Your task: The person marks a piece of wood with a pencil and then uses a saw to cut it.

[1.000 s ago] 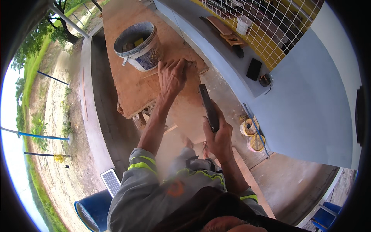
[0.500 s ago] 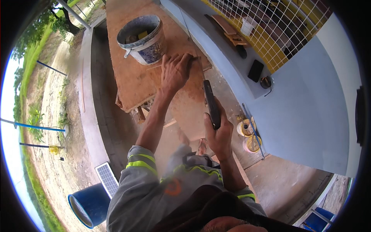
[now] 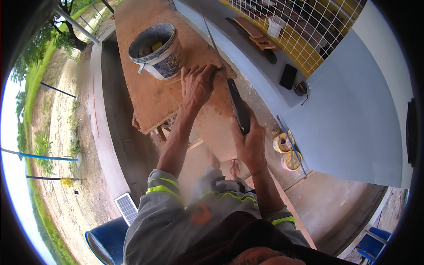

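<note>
A handsaw (image 3: 239, 106) with a black handle is gripped in my right hand (image 3: 251, 141). Its thin blade, seen nearly edge-on, reaches away past my left hand toward the far wall. My left hand (image 3: 197, 86) presses on a reddish-brown wooden board (image 3: 217, 128), its fingers bent and its thumb side close to the blade. The board lies on a worktable (image 3: 148, 99) of similar colour and juts toward me past its near edge. The blade meets the board's right side. My left fingertips are partly hidden.
A paint-stained bucket (image 3: 170, 55) with things inside stands just beyond my left hand. On the grey ledge at right lie a phone (image 3: 288, 76) and a tape measure (image 3: 300, 88). Two yellowish buckets (image 3: 291, 160) sit on the floor by the blue-grey wall (image 3: 349, 110).
My right hand has pushed the saw a little farther forward along the board. My left hand stays in place on the board. The whole view has shifted slightly.
</note>
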Demonstrator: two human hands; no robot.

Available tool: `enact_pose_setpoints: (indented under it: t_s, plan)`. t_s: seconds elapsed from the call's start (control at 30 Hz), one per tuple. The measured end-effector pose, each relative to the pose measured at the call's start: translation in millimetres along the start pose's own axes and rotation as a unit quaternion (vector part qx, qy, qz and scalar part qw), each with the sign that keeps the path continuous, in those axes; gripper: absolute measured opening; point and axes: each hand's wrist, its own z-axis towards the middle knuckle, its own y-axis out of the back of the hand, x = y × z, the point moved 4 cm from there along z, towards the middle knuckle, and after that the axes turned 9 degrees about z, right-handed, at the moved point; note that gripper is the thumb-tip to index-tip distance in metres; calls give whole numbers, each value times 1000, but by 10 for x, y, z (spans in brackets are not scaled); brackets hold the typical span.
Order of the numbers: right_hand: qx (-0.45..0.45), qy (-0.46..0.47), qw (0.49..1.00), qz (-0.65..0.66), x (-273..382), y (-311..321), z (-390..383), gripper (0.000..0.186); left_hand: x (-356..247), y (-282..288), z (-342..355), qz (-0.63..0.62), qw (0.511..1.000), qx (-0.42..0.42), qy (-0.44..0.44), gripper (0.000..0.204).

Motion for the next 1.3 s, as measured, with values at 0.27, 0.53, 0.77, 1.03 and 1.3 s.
enact_pose_setpoints:
  t_s: [0.27,0.53,0.77,1.03,1.3]
  plan:
    - [-36,47,998,6,62,150,-117,53,-296,-40,2,-5,999,-25,-29,8]
    - [-20,87,995,-51,149,286,-370,49,-120,-128,-32,10,1000,-12,-4,6]
    - [55,-69,995,50,323,264,-123,51,55,-112,-50,61,998,-14,3,8]
    - [48,19,998,-20,219,548,-498,51,33,-106,-35,51,999,-16,9,8]
    - [-15,8,996,84,154,189,204,52,192,-81,-37,32,999,14,9,8]
